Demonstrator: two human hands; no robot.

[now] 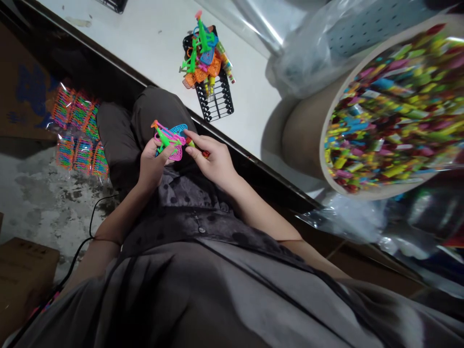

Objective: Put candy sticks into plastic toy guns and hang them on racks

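A: Head view. Hands?
B: Left hand (151, 162) closed on a bunch of plastic toys (170, 139): green, pink and blue, some latticed. Right hand (216, 158) pinching a small yellow-and-red tube (190, 142), partly hidden. The two are close together over the dark trousers (161, 104).
A: Tube touching the bunch?
B: Right beside it. Contact, can't tell.
A: Handling notes?
B: My call: firm left grip low on the bunch, or thin pieces could splay. Tube's slim, probably rolls, so pinch along its sides. Go light near the lattice; likely bends or snags.
A: Around?
B: Tabletop (152, 53) ahead: black toy abacus (220, 101), toy heap (205, 48) over its far part. To the right, bucket (306, 137) full of colourful wrapped pieces (391, 125). At left, clear packets of multicoloured items (82, 153), too small to identify.
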